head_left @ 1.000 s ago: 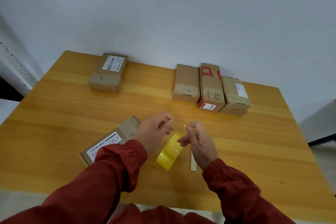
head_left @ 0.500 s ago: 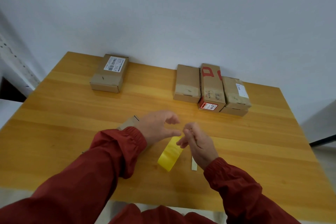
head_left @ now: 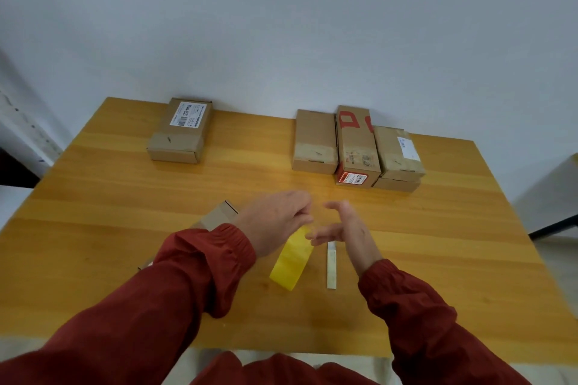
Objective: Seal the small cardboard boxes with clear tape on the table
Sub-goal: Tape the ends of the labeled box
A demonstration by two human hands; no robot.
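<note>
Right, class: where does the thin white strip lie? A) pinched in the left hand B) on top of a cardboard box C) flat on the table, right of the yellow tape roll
C: the white strip lies flat on the table, just to the right of the standing yellow tape roll.

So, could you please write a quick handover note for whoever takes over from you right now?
Left hand: over the yellow tape roll, blurred, grip unclear.
Right hand: open, holding nothing.
Roll stands on the wooden table, a white strip beside it.
Near brown cardboard box: under the left forearm, mostly hidden.
Done, it seems: back-left box and the back-right cluster of boxes show tape bands.
Left: tape the near box.
</note>
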